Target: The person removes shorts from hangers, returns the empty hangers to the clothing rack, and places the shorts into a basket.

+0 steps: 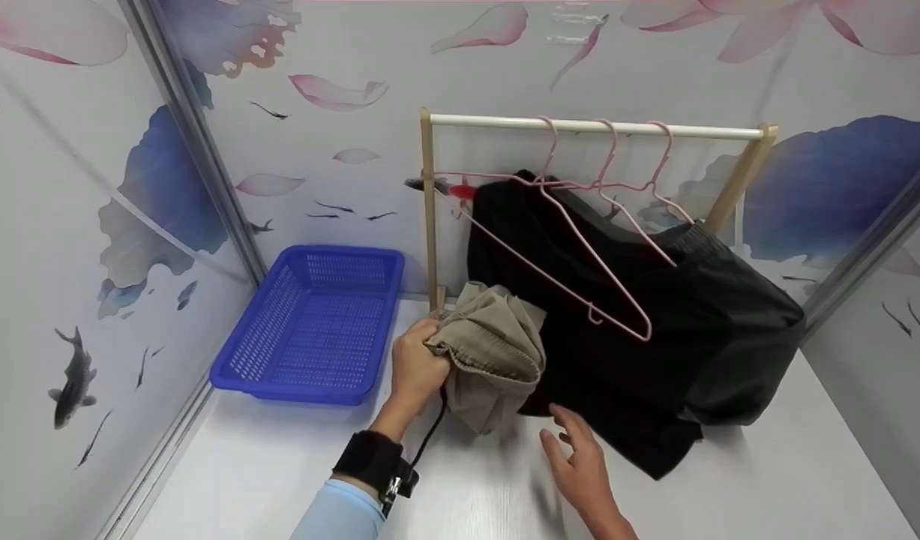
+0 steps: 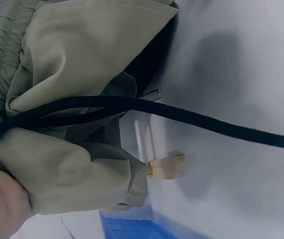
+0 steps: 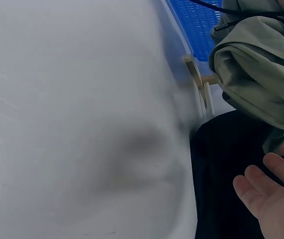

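White worktop [image 1: 474, 487], smooth, slight sheen, boxed in by white printed walls [image 1: 355, 45]. Nearest: light blue sleeve [image 1: 340, 514] and a black wrist strap [image 1: 370, 457] on the left arm. Right hand [image 1: 583, 465]: grip apart, fingers spread and slightly bent, holding nothing, just in front of the black cloth's lower edge. Left hand [image 1: 418, 364]: grip clamped on the edge of a khaki garment [image 1: 489, 397], at its gathered elastic waistband [image 1: 493, 366].

Garment count: one khaki, thin woven fabric, crumpled, waist opening toward the near side. It's held up in front of the rack's left post, between basket and black clothing. One black cord [image 2: 197, 118], round section, runs out from the left hand.

Left of that: one blue plastic basket [image 1: 325, 337], rectangular, flared sides, perforated mesh walls and floor, nothing in it, standing on the worktop.

Right: black clothing [image 1: 617, 375], matte for the most part, with a shinier section [image 1: 744, 337] at the right below a ribbed band. Can't tell how many pieces.

Above: three pink hangers [image 1: 554, 142], thin, hooked on one round white rail [image 1: 497, 121]. Two wooden posts [image 1: 429, 217] carry it.

Back and sides: walls show pink petals [image 1: 336, 91], blue leaves, fish [image 1: 76, 379]; grey metal strips at the corners.
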The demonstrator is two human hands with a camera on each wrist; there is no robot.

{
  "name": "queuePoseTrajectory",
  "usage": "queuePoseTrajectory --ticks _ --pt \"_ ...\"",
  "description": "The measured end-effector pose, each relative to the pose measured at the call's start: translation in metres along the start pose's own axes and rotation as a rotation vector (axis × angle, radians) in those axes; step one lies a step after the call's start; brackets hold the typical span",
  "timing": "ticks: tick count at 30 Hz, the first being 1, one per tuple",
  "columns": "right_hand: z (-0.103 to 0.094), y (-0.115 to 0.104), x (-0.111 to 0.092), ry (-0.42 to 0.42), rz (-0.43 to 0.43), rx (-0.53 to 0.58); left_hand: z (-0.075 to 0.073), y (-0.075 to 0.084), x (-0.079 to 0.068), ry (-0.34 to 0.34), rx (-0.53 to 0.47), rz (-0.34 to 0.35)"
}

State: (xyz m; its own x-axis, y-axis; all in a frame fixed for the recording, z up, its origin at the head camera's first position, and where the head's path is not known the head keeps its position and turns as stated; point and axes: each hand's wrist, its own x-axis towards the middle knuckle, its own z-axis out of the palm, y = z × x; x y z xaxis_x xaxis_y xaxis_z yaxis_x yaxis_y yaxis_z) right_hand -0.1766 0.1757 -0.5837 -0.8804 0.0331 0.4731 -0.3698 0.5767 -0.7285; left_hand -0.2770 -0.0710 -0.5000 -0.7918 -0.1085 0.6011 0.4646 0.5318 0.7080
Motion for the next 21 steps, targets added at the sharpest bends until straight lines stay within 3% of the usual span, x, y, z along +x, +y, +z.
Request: queuePoseTrajectory --ticks 8,17,21 --pt "-0.002 -0.001 0.002 -0.003 -0.010 -0.005 -0.015 0.002 0.016 0.078 -0.041 0.046" --pt "-0.004 -0.004 0.003 -0.008 -0.025 -0.006 -0.033 0.006 0.031 0.118 -0.060 -0.039" --pt "-0.005 -0.005 0.003 -0.011 -0.017 -0.010 -0.041 0.006 0.040 0.162 -0.059 -0.027"
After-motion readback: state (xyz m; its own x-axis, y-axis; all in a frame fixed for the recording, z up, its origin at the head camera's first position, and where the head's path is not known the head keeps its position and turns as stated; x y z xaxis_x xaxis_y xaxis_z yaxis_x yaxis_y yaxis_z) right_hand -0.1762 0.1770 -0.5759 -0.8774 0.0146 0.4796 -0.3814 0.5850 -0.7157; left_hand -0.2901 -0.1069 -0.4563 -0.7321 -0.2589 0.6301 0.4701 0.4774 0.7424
